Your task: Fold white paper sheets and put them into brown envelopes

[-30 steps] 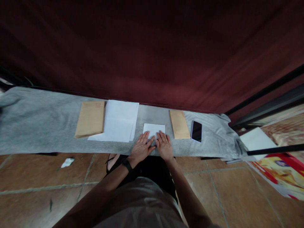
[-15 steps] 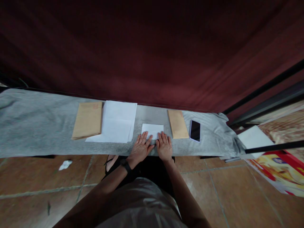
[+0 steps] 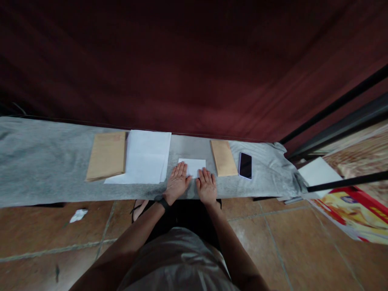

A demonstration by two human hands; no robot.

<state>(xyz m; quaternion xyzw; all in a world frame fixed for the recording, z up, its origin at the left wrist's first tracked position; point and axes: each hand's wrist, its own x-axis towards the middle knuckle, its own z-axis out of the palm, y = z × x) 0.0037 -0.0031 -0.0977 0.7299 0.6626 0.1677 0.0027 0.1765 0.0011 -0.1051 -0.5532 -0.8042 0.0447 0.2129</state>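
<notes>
A small white piece of paper (image 3: 194, 165), seemingly folded, lies flat on the grey cloth in front of me. My left hand (image 3: 178, 182) rests palm down over its left side, fingers stretched out, with a dark band on the wrist. Over the near right corner lies my right hand (image 3: 207, 186), also flat with its fingers extended. Both hands press on the paper or the cloth and hold nothing. To the left are white sheets (image 3: 148, 155), partly under a stack of brown envelopes (image 3: 106, 155). One or more brown envelopes (image 3: 224, 158) lie to the right.
A phone (image 3: 245, 165) lies right of the envelopes on the narrow cloth-covered table (image 3: 45, 161). Behind it hangs a dark red curtain (image 3: 182, 81). Black bars (image 3: 345, 182) and a red and yellow box (image 3: 357, 210) stand at the right. Crumpled tissue (image 3: 79, 215) lies on the tiled floor.
My left hand has moved up and outward along the paper's left side, its thumb drawn away from the right hand. My right hand has shifted only slightly. The view has turned a little.
</notes>
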